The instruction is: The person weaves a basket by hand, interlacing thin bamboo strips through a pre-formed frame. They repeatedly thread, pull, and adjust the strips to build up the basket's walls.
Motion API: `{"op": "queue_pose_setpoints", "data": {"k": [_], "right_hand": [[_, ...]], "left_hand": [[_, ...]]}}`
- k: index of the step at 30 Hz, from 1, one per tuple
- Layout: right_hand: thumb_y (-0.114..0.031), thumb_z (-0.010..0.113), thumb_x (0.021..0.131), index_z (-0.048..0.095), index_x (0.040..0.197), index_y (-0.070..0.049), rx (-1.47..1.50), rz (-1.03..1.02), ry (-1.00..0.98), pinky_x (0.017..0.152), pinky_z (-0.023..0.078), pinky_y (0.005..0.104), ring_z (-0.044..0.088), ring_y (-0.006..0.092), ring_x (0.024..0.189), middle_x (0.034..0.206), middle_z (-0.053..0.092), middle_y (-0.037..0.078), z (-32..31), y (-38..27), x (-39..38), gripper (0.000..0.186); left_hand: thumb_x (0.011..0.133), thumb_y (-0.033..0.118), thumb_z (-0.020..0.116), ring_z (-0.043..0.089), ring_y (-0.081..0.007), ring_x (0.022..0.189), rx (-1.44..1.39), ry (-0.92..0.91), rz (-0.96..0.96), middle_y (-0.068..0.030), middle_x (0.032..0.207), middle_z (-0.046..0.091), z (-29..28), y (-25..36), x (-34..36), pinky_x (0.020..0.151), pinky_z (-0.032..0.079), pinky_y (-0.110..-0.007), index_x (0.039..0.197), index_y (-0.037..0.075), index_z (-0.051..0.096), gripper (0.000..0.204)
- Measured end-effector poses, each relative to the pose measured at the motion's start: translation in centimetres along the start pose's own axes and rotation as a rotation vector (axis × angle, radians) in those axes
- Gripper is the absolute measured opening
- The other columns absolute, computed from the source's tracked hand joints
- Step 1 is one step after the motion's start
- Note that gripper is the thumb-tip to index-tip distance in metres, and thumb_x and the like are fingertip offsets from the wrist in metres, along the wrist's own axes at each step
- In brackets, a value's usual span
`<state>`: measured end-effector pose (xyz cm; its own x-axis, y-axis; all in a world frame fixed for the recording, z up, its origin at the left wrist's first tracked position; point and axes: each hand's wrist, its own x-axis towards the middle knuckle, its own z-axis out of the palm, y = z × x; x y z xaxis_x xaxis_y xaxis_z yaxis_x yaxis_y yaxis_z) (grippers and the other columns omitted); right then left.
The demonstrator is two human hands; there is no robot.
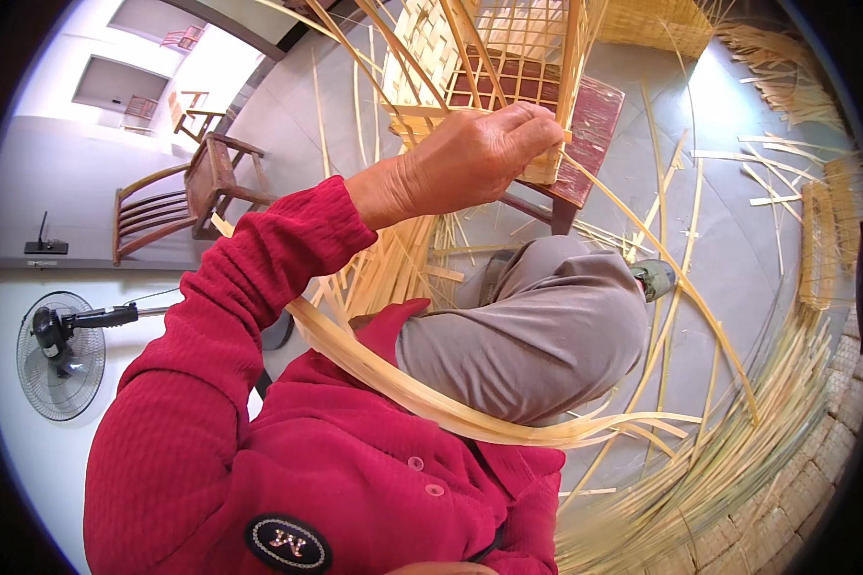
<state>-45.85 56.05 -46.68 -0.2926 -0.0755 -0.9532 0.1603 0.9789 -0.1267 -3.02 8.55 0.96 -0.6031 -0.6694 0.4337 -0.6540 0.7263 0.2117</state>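
Observation:
My left hand (484, 158) reaches in from the left in a red sleeve, fingers curled closed at the near corner of a woven bamboo basket (422, 48). A bamboo strip (661, 244) runs from the fingertips down to the lower right; the exact grip is partly hidden by the knuckles. Tall uncut strips stand up from the basket's sides, and its far wall is an open lattice. The basket rests on a worn red wooden stool (594, 134). Across my lap lies a bundle of pale strips (422, 402). My right hand is out of view.
Loose strips (676, 287) litter the grey tiled floor (738, 96). Long thin strips (728, 479) lie piled at the lower right, beside woven pieces (817, 244). A wooden chair (206, 187) and a fan (62, 355) stand left. Another woven bamboo piece (656, 24) lies at the back.

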Motion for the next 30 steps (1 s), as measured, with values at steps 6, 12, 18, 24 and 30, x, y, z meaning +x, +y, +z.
{"op": "queue_pose_setpoints", "data": {"k": [6, 12, 18, 24, 30], "right_hand": [[-0.065, 0.059, 0.088, 0.058, 0.078, -0.017, 0.193, 0.091, 0.07, 0.039, 0.037, 0.0306, 0.048, 0.0167, 0.045, 0.062, 0.054, 0.0, -5.6, 2.4, -4.0, 0.05], [-0.062, 0.059, 0.089, 0.059, 0.087, -0.022, 0.606, -0.075, 0.316, 0.049, 0.047, 0.0325, 0.055, 0.0174, 0.056, 0.067, 0.055, 0.0, -13.0, 2.1, -10.8, 0.041], [-0.034, 0.061, 0.101, 0.046, 0.145, 0.0, 0.548, -0.839, 0.836, 0.087, 0.053, 0.0385, 0.061, 0.0243, 0.109, 0.128, 0.059, 0.014, -17.3, -9.3, -24.2, 0.059], [-0.011, 0.067, 0.094, 0.055, 0.116, -0.011, 0.272, -1.436, 0.539, 0.067, 0.048, 0.0236, 0.052, 0.0077, 0.086, 0.099, 0.052, -0.001, -9.7, -29.8, -42.9, 0.025], [-0.004, 0.077, 0.088, 0.058, 0.114, -0.004, -0.397, -2.051, 0.43, 0.077, 0.052, 0.0322, 0.058, 0.0146, 0.081, 0.09, 0.057, 0.005, 4.4, -47.6, -43.4, 0.032]], "left_hand": [[0.086, -0.002, 0.064, 0.071, -0.0327, 0.096, 0.034, 0.131, 0.038, -0.0157, 0.123, 0.064, 1.6, -0.4, -0.5, 0.069, 0.062, -0.036, 0.119, 0.006, 0.059, 0.035], [0.083, 0.0, 0.063, 0.072, -0.0278, 0.078, 0.157, 0.131, -0.036, -0.0104, 0.128, 0.061, 0.6, 0.9, -0.8, 0.059, 0.059, -0.035, 0.127, 0.012, 0.059, 0.045], [0.086, 0.006, 0.064, 0.072, -0.0258, 0.09, 0.264, -0.085, 0.057, -0.0142, 0.119, 0.063, -1.0, -0.5, -0.7, 0.064, 0.06, -0.033, 0.121, 0.006, 0.059, 0.035], [0.088, 0.007, 0.063, 0.071, -0.0303, 0.097, 0.146, 0.056, 0.217, -0.0198, 0.122, 0.063, 0.0, -1.7, -0.8, 0.076, 0.061, -0.035, 0.116, -0.002, 0.058, 0.029], [0.089, 0.006, 0.061, 0.071, -0.0304, 0.094, 0.111, 0.016, 0.19, -0.0169, 0.118, 0.064, -0.3, -2.1, -0.7, 0.074, 0.061, -0.036, 0.119, -0.001, 0.059, 0.031]]}}
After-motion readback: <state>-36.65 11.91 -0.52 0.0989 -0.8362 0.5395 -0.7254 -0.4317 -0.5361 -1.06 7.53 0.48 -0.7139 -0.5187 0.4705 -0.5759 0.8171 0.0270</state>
